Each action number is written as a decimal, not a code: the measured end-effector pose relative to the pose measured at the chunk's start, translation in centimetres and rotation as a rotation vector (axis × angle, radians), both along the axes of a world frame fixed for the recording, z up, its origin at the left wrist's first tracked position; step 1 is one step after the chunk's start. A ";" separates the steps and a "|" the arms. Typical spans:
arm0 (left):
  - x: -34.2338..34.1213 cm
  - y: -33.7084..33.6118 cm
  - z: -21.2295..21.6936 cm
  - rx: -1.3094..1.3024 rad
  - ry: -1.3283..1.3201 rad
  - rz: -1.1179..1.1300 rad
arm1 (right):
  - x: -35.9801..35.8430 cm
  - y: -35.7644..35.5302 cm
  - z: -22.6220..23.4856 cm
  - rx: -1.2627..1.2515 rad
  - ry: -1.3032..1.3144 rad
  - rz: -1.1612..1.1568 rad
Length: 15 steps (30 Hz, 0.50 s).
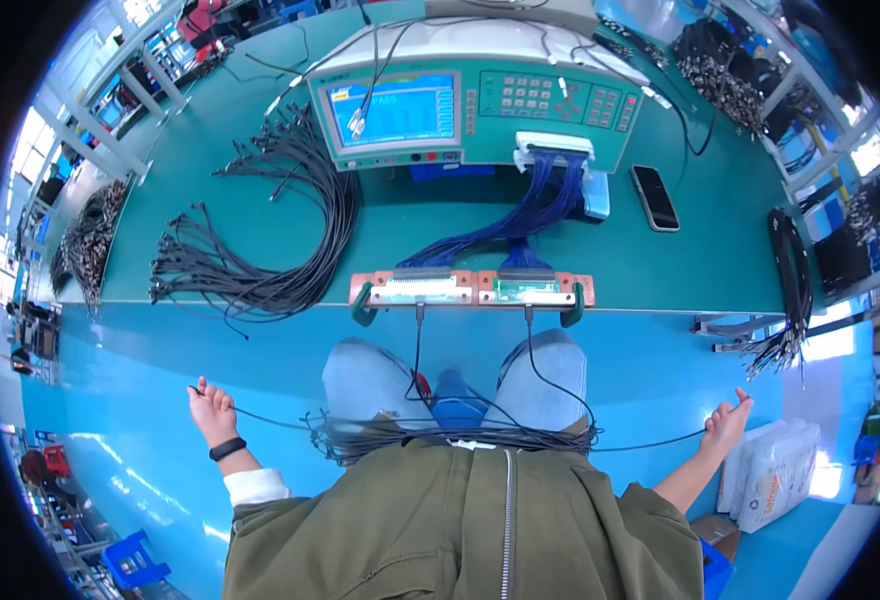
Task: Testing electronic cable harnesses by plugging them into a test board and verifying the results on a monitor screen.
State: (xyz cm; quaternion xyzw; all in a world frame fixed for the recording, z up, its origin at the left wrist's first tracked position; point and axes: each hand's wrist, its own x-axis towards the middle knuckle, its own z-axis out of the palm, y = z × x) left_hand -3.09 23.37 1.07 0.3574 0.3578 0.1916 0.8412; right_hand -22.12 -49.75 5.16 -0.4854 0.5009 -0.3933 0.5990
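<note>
My left hand [214, 412], wearing a dark wristband, is out to the left with its fingers closed on a thin black cable [260, 418]. Far to the right, my right hand [726, 422] pinches another stretch of black cable [650, 443]. Both stretches run into a bundle of black cables [460, 437] across my lap; whether they are one cable is hidden there. Two black cables hang from a connector fixture [422, 290] at the table's front edge, their plugs in its boards. Purple-blue wires [495, 232] link this fixture to a green-and-white tester [475, 110] with a lit screen.
A big curved bundle of black cables [325, 230] lies on the green table [700, 265], left of the tester. A phone [656, 198] rests at the right. More cables [792, 270] hang over the right edge. White bags [775, 475] stand beside my right arm; a blue stool [136, 560] is lower left.
</note>
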 end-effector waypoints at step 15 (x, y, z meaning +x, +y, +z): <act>2.6 -28.0 -0.1 0.437 -0.109 -1.022 | 18.1 22.7 -3.5 0.313 -0.120 1.083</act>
